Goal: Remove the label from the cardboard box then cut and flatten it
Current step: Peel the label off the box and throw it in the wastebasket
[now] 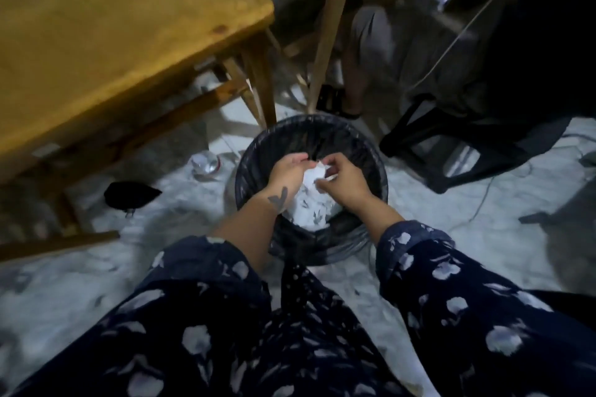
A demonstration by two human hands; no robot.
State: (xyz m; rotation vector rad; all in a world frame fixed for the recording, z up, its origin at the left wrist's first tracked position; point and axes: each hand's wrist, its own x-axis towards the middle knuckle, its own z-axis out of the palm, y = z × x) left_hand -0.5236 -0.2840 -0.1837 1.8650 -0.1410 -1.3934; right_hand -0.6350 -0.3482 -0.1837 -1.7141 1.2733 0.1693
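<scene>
View from a head camera, looking down at a person standing over a round waste bin point(382, 167) lined with a black bag, on a pale marble floor. Both hands meet above the bin's opening. The left hand point(288, 171) curls around a crumpled piece of white label paper point(314, 173), and the right hand point(345, 178) pinches the same piece with its fingertips, as if picking it off or tearing it. More crumpled white paper point(309, 211) lies inside the bin below. The cardboard box is not in view, so its condition cannot be told. Judging by this, the label seems to be off and is being thrown away, while cutting and flattening the box appear to be left. A wooden table point(129, 42) stands at upper left, and a clear plastic bottle point(206, 164) lies on the floor near the bin.
</scene>
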